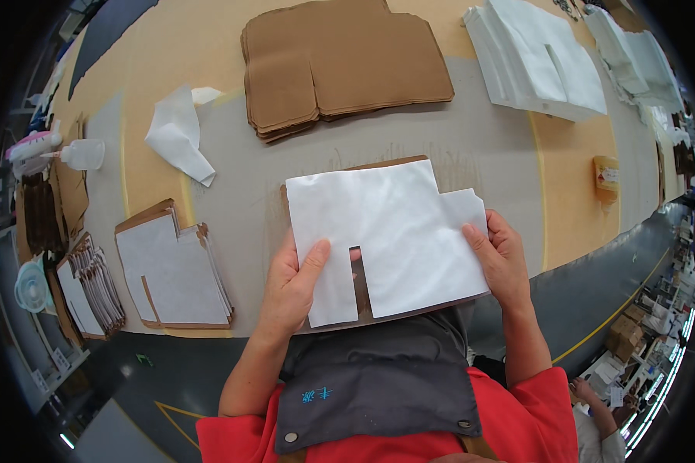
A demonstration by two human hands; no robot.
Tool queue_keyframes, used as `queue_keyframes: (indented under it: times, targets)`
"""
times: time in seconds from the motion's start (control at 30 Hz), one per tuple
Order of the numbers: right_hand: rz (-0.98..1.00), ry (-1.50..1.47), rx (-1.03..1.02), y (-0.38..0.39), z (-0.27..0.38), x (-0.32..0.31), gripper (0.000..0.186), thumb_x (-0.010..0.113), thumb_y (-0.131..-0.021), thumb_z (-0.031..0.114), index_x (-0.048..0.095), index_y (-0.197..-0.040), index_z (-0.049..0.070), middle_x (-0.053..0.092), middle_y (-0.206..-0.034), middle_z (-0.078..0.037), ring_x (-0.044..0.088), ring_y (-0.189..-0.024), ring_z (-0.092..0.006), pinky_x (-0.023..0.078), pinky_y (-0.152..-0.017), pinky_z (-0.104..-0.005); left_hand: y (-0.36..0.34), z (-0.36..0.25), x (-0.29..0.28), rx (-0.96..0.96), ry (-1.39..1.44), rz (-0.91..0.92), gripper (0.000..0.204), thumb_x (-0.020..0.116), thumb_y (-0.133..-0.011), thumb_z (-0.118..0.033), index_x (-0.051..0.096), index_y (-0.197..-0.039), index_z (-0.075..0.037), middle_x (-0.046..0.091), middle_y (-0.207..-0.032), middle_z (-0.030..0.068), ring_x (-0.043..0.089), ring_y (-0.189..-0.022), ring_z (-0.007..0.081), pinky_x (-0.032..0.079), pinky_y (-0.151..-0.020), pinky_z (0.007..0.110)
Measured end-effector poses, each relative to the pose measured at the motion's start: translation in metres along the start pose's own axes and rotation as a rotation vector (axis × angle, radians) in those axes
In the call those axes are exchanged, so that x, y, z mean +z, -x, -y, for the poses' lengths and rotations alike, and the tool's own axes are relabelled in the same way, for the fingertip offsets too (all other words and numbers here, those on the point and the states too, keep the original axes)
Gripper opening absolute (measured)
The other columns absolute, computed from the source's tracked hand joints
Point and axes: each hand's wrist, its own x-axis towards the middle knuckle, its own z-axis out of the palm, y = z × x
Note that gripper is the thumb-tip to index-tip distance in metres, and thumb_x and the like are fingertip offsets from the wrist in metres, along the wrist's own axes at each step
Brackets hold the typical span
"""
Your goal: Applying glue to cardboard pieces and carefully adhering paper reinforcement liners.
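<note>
A white sheet (398, 231) with a narrow slot and a stepped corner lies over a brown piece (386, 163) of like outline, whose edge peeks out at the far side. Both are held at the table's near edge. My left hand (295, 274) grips the left side, thumb on top and fingers underneath; a fingertip shows through the slot. On the right side my right hand (498, 251) is closed round the edge, thumb on the white face. Beyond them rests a stack of brown leather-like pieces (355, 65) with a similar slot.
Stacked white sheets (529, 58) stand at the far right, near a jar of amber liquid (606, 176). To the left are a white scrap (179, 135), white-faced brown pieces (174, 266), a fanned bundle (93, 285) and a squeeze bottle (83, 154). Another person's arm (594, 405) shows at lower right.
</note>
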Motion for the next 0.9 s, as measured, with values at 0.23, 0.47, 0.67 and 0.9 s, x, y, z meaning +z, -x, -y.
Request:
queue_keyframes:
  times: [0.23, 0.47, 0.67, 0.9]
  targets:
    - [-0.012, 0.005, -0.009, 0.000, 0.001, 0.002, 0.026, 0.062, -0.100, 0.017, 0.062, -0.115, -0.004, 0.068, -0.097, -0.002, 0.060, -0.084, -0.0045, 0.049, -0.076, -0.0214, -0.001, 0.003, -0.007, 0.050, -0.118, 0.044, 0.038, 0.053, -0.104, -0.016, 0.046, -0.138, 0.001, 0.065, -0.122, 0.0125, 0.068, -0.104, 0.0171, 0.058, -0.085, 0.031]
    - [0.005, 0.001, -0.019, -0.001, 0.000, 0.003, 0.026, 0.062, -0.100, 0.016, 0.061, -0.116, -0.005, 0.068, -0.098, -0.002, 0.060, -0.086, -0.0047, 0.049, -0.077, -0.0220, 0.000, 0.001, -0.009, 0.248, -0.446, -0.045, 0.048, 0.058, -0.102, -0.012, 0.042, -0.145, 0.002, 0.065, -0.121, 0.0075, 0.062, -0.100, 0.0086, 0.052, -0.084, 0.024]
    - [0.030, -0.037, -0.031, -0.001, 0.000, 0.000, 0.026, 0.061, -0.101, 0.015, 0.060, -0.119, -0.004, 0.068, -0.099, -0.002, 0.060, -0.086, -0.0053, 0.049, -0.076, -0.0217, 0.005, -0.008, 0.002, 0.316, -0.588, -0.248, 0.045, 0.063, -0.098, -0.010, 0.052, -0.141, -0.003, 0.068, -0.126, 0.0166, 0.068, -0.106, 0.0221, 0.052, -0.090, 0.032]
    - [-0.001, -0.031, -0.013, -0.001, 0.001, -0.001, 0.027, 0.061, -0.101, 0.016, 0.060, -0.118, -0.004, 0.068, -0.099, -0.003, 0.060, -0.084, -0.0041, 0.049, -0.074, -0.0205, 0.000, 0.003, -0.005, 0.453, -0.848, -0.202, 0.038, 0.070, -0.093, -0.018, 0.063, -0.129, -0.007, 0.073, -0.109, 0.0132, 0.065, -0.072, 0.0161, 0.052, -0.070, 0.028]
